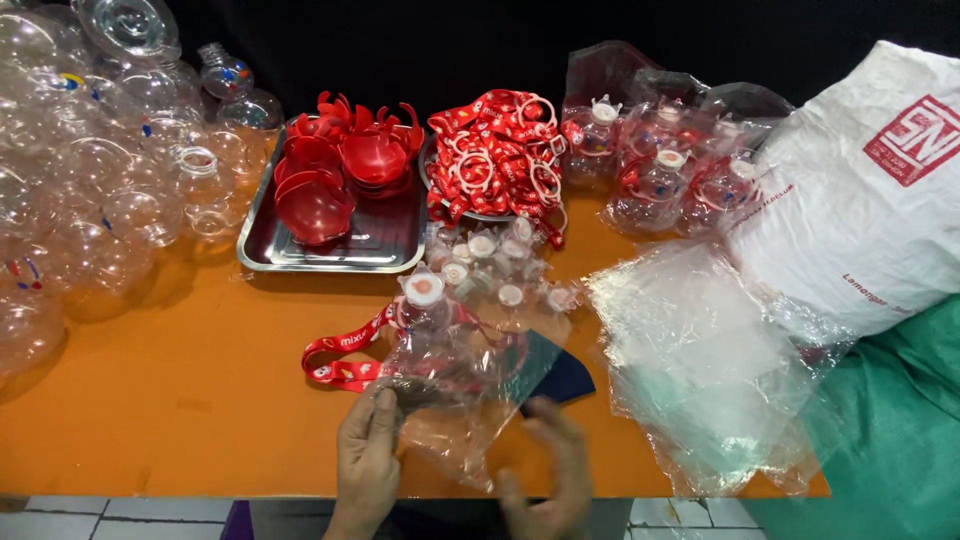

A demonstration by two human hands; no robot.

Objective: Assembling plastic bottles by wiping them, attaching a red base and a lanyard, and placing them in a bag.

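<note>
My left hand [366, 455] pinches the lower left edge of a clear plastic bag [462, 400] lying on the orange table [180, 390]. Inside the bag is a clear round bottle with a white cap [424, 290] and a red lanyard [345, 358] trailing out to the left. My right hand [550, 470], blurred, rests on the bag's lower right side over a dark blue patch [560, 380]. Whether its fingers grip the plastic is unclear.
A steel tray [330, 255] holds red plastic pieces [340, 170]. A bowl of red lanyards [495, 155] stands beside it, with small capped parts [495, 270] in front. Clear bottles [90, 180] pile at left. Bagged bottles [665, 165], loose bags [705, 360], a white sack [860, 200] and green cloth [890, 430] lie right.
</note>
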